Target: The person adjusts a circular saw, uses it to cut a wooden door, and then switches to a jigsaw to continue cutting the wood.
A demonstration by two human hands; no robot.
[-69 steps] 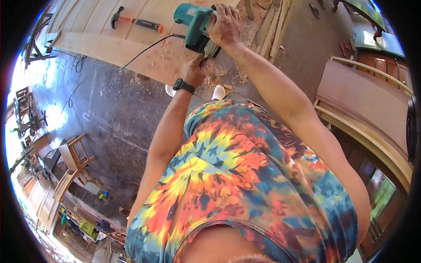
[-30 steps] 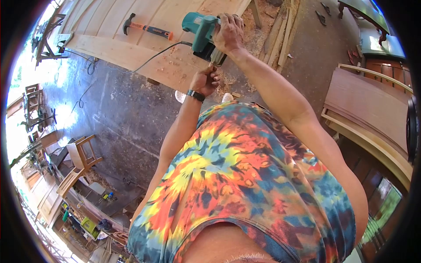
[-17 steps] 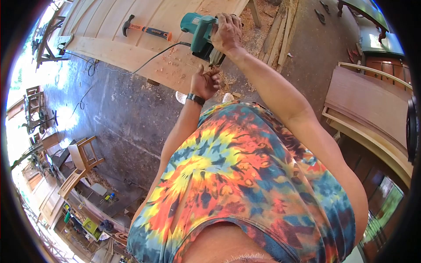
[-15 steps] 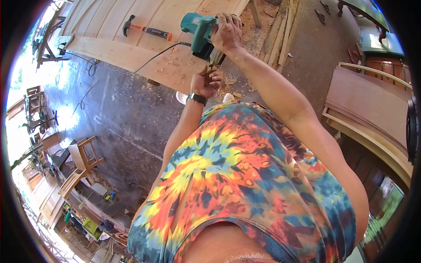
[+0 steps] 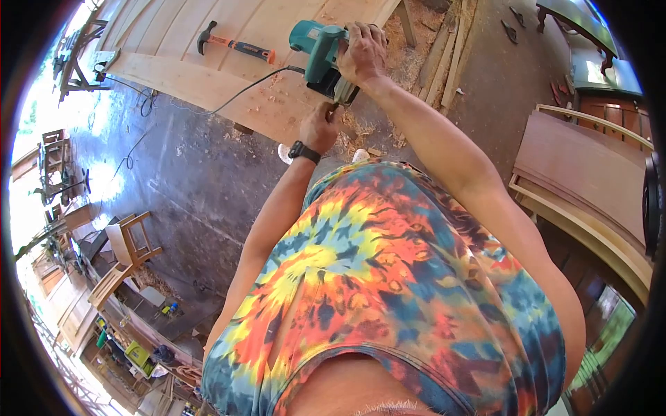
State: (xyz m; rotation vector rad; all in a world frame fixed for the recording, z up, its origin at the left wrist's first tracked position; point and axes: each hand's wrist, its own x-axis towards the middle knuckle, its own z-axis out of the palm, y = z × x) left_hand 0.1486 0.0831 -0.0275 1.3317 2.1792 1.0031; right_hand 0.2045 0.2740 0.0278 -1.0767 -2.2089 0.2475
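Observation:
A teal electric planer (image 5: 321,59) is at the near right end of the wooden panel (image 5: 229,87), its dark lower side turned toward me. My right hand (image 5: 363,54) is wrapped over the planer's right side and grips it. My left hand (image 5: 319,129), with a dark watch on the wrist, is closed just below the planer's near end. Its fingertips pinch at a small dark part there, too small to name. From the planer a black cord (image 5: 257,83) runs left across the panel. A hammer (image 5: 237,48) with an orange and black handle lies on the panel.
Wood shavings (image 5: 357,128) cover the floor beside the panel. Long wood strips (image 5: 444,59) lie beyond it to the right. Stacked boards (image 5: 583,159) stand on my right, and a wooden chair (image 5: 128,243) is at the left. The cord trails across the floor.
My left hand has turned over, so its back now faces up, and its fingers have closed at the planer's near end. My right hand and the planer have barely moved.

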